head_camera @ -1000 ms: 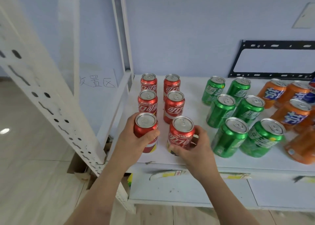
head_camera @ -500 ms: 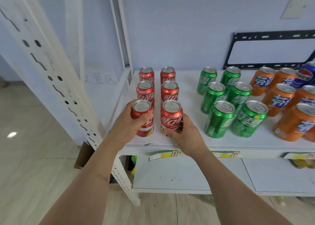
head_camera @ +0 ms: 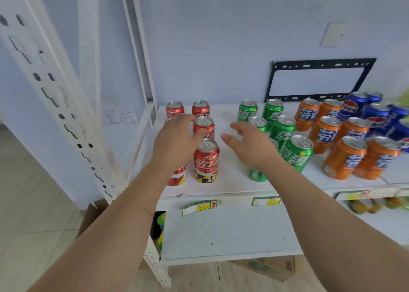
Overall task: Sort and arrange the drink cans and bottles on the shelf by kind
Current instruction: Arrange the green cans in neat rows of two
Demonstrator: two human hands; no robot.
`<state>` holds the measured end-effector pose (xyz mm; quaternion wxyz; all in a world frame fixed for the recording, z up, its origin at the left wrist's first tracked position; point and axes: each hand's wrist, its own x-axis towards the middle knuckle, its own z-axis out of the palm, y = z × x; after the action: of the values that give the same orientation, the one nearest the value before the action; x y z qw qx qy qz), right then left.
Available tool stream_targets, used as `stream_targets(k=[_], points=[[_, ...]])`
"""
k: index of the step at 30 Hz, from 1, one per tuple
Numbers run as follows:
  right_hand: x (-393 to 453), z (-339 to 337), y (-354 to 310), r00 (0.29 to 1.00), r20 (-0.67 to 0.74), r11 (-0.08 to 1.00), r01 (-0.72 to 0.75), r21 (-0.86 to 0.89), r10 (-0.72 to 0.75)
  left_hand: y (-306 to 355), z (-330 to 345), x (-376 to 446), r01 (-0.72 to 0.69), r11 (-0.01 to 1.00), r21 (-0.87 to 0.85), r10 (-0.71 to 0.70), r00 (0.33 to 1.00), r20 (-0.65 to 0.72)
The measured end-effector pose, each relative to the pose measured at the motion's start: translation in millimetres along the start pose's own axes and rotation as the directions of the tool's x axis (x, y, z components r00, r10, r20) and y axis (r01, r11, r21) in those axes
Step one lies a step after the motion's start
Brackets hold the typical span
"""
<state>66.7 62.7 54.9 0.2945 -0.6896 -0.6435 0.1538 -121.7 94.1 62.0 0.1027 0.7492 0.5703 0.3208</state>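
Several red cola cans [head_camera: 206, 160] stand in two columns at the left of the white shelf [head_camera: 230, 181]. To their right stand green cans [head_camera: 296, 153], then orange cans [head_camera: 343, 157], then blue cans [head_camera: 374, 117] at the far right. My left hand [head_camera: 174, 141] hovers with fingers spread above the left column of red cans and hides the front-left and middle-left ones. My right hand [head_camera: 250, 144] is open, held between the red and green groups, covering part of the front-left green can [head_camera: 256, 174]. Neither hand holds a can.
A slanted white perforated post [head_camera: 55, 97] rises at the left. A black bracket [head_camera: 318, 79] hangs on the wall behind the shelf. Price labels [head_camera: 199, 205] stick to the shelf's front edge. Bottles [head_camera: 365, 205] lie on the lower shelf at right.
Both hands have let go of the two front red cans and lifted up, fingers apart. The right hand has shifted right toward the green cans. The camera has pulled back and turned right.
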Motion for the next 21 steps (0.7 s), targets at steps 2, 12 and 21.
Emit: stream_targets(k=[2,12,21], points=[[16.1,-24.2,8.3,1.000,0.001,0.995,0.020,-0.096,-0.020,20.0,11.2,16.9,-0.090,0.993,0.078,0.088,0.996,0.024],[129.8,-114.5,128.5,0.995,-0.002,0.988,-0.100,-0.118,0.100,108.5,104.4,124.6,0.090,0.974,-0.209,-0.048,0.980,0.195],[202.4,-103.5,166.9,0.954,0.252,0.986,-0.168,0.010,0.160,104.8,173.9,174.3,0.442,0.832,-0.335,-0.316,0.874,0.368]])
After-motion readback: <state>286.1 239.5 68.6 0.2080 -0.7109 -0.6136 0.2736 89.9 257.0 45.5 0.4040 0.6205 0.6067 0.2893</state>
